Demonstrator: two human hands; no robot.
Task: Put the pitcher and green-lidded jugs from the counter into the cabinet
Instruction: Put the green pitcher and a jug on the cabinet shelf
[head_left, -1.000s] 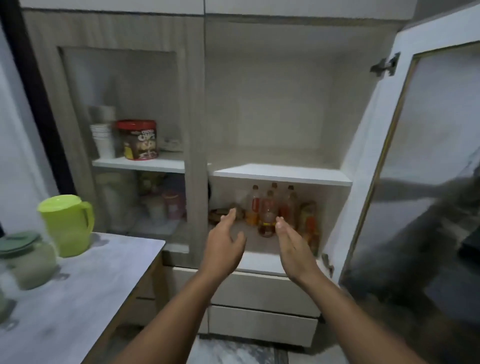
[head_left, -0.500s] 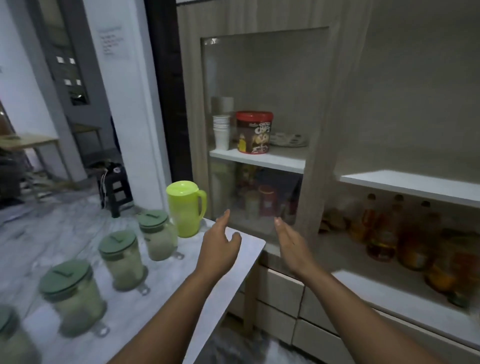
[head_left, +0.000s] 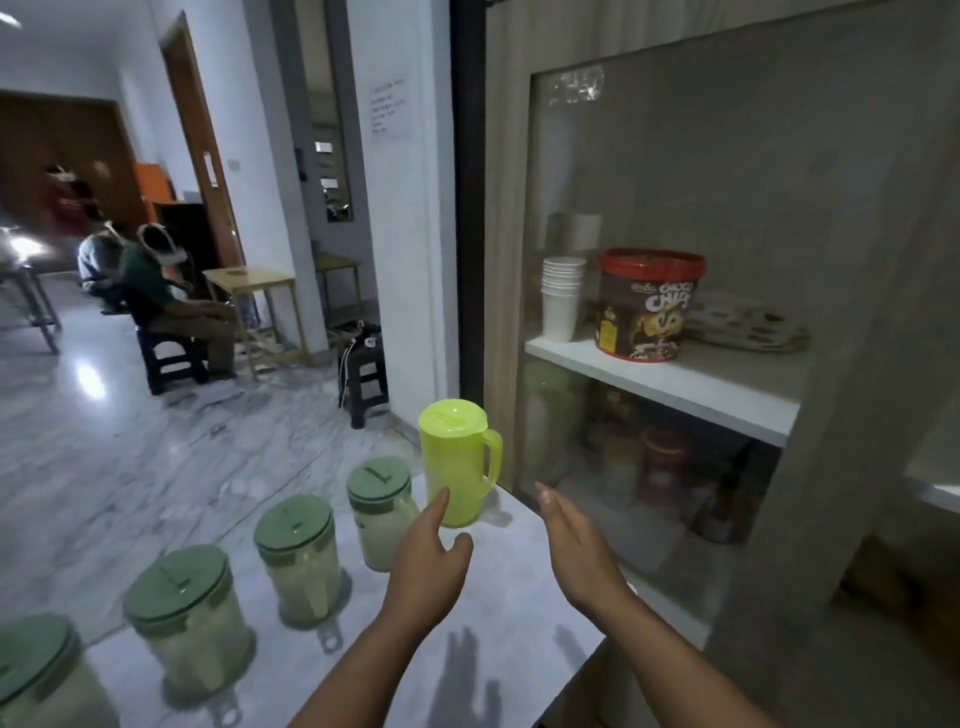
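A lime-green pitcher (head_left: 457, 462) with a handle on its right stands at the far end of the grey counter (head_left: 493, 613). Several clear jugs with dark green lids stand in a row to its left, the nearest to it a green-lidded jug (head_left: 382, 512), then another green-lidded jug (head_left: 298, 558). My left hand (head_left: 428, 558) hovers open just in front of the pitcher, fingertips close to its base. My right hand (head_left: 574, 545) is open to the right, above the counter's edge. Neither hand holds anything.
The cabinet (head_left: 841, 364) stands to the right; behind its glass a shelf (head_left: 717, 384) holds paper cups (head_left: 561, 299), a red-lidded tub (head_left: 647, 306) and plates. People sit on stools at the far left beside a small wooden table (head_left: 254, 291).
My view has swung left from the open cabinet to the counter. Both open hands have come nearer to the pitcher, the left one now just in front of it.
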